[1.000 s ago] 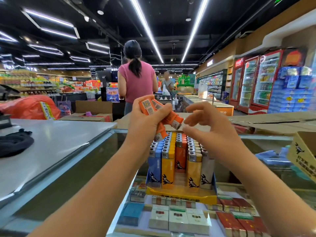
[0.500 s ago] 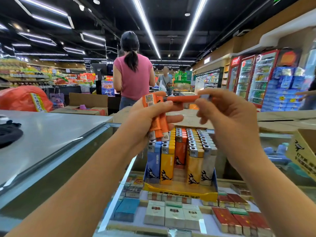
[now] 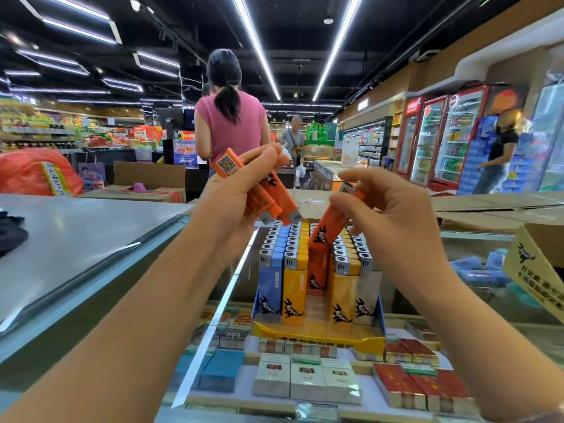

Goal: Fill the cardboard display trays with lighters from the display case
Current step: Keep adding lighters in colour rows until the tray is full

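Lighters feel light, stiff and slick, I judge, so I pinch by the flat sides. My right hand [image 3: 393, 215] pinches one orange lighter [image 3: 328, 228] above the display tray [image 3: 317, 338] on the bench; my left hand [image 3: 235, 190] grips a spare bunch [image 3: 268, 193].

Both forearms are bare with no sleeves showing, and the left hand [image 3: 235, 193] and right hand [image 3: 393, 209] wear no gloves or rings
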A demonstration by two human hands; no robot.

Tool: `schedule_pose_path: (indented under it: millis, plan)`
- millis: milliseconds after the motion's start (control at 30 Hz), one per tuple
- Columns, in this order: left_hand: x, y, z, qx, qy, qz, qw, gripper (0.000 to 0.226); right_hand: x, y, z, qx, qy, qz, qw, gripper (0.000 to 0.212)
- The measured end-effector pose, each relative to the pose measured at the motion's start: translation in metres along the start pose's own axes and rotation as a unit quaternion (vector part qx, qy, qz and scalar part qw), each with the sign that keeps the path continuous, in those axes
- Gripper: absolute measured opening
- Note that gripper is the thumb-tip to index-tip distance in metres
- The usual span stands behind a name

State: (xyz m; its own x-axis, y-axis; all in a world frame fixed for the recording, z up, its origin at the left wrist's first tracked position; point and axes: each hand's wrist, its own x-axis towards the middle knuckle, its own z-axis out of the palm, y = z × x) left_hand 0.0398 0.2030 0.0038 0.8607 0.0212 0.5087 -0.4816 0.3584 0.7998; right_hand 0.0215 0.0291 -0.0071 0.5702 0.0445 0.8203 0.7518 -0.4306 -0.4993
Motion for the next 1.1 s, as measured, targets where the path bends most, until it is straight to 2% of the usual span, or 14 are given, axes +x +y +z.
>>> schedule_pose_path:
  millis: [100,267,367,500,667,867,933,1000,1100]
  plan:
    - [0.000,-0.001,0.002,-0.007,0.021,-0.008,1.000,0.023,0.002,0.005,0.000,-0.003,-0.022,0.021,1.000,0.029]
    - [0.000,-0.004,0.001,0.004,0.058,-0.022,0.998,0.039,-0.001,0.008,0.006,-0.027,-0.084,0.024,0.996,0.028]
    - [0.001,-0.006,-0.002,0.010,0.081,-0.019,0.996,0.034,-0.001,0.011,0.009,-0.047,-0.114,0.048,0.991,0.025]
    - [0.002,-0.008,-0.004,0.021,0.094,-0.013,0.995,0.038,-0.002,0.012,0.009,-0.052,-0.142,0.062,0.987,0.027]
    - [0.003,-0.009,-0.005,0.045,0.094,-0.020,0.994,0.035,0.000,0.014,0.009,-0.091,-0.188,0.095,0.973,0.023]
    - [0.005,-0.010,-0.006,0.040,0.088,-0.032,0.995,0.026,0.003,0.014,0.006,-0.088,-0.227,0.107,0.964,0.015]
    - [0.005,-0.010,-0.006,0.046,0.086,-0.030,0.995,0.027,0.003,0.015,0.005,-0.114,-0.218,0.091,0.965,0.011]
    - [0.004,-0.010,-0.005,0.052,0.078,-0.025,0.995,0.032,0.002,0.014,0.003,-0.118,-0.171,0.068,0.976,0.010]
    - [0.004,-0.009,-0.004,0.058,0.058,-0.016,0.997,0.034,0.004,0.010,-0.001,-0.017,-0.089,0.069,0.994,0.013]
